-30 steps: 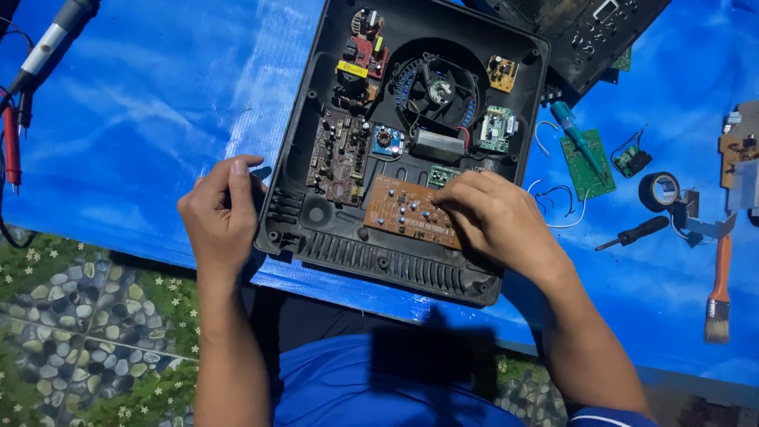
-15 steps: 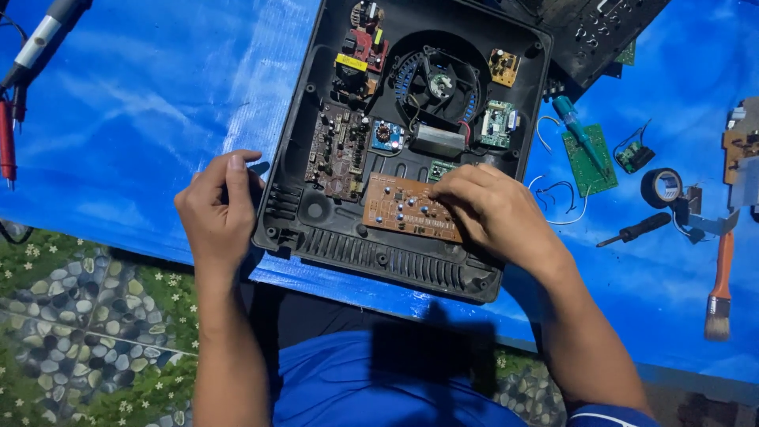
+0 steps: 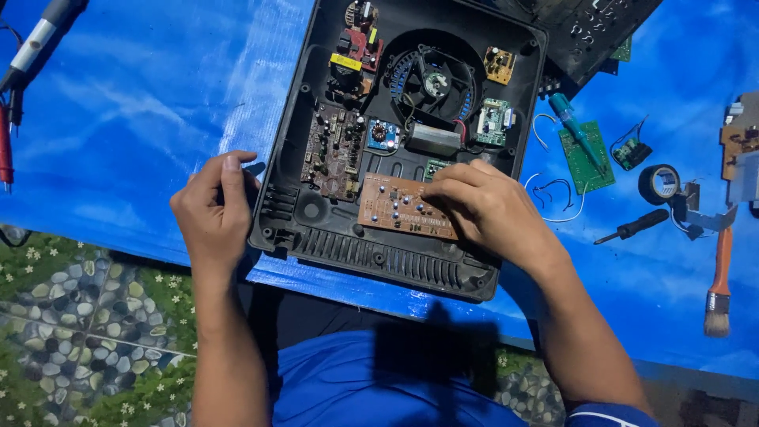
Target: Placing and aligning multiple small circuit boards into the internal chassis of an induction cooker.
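- The left hand (image 3: 215,207) is curling loosely against the left near corner of the black open casing (image 3: 294,207), thumb up along its edge, fingers bent but clamping nothing.
- The right hand (image 3: 484,207) is resting inside the casing, its fingertips (image 3: 433,190) pressing down on the right end of the brown circuit board (image 3: 395,207); the fingers are bunched together on the board, not wrapped round it.
- The brown circuit board is lying flat in the near part of the casing, just beyond the ribbed vent grille (image 3: 379,257).
- Farther in, a round black fan (image 3: 433,81) is sitting in the middle, with a larger dark component board (image 3: 332,150) to its left and a small green board (image 3: 494,122) to its right.
- The casing is lying on a bench covered by a blue tarp (image 3: 142,126).
- To the right on the tarp, a teal-handled screwdriver (image 3: 571,119) is lying over a green board (image 3: 587,158), with a roll of black tape (image 3: 658,183), a small black screwdriver (image 3: 634,225) and an orange-handled brush (image 3: 718,285) nearer the right edge.
- At the far left, a probe-like tool (image 3: 35,43) is lying near red leads (image 3: 6,150).
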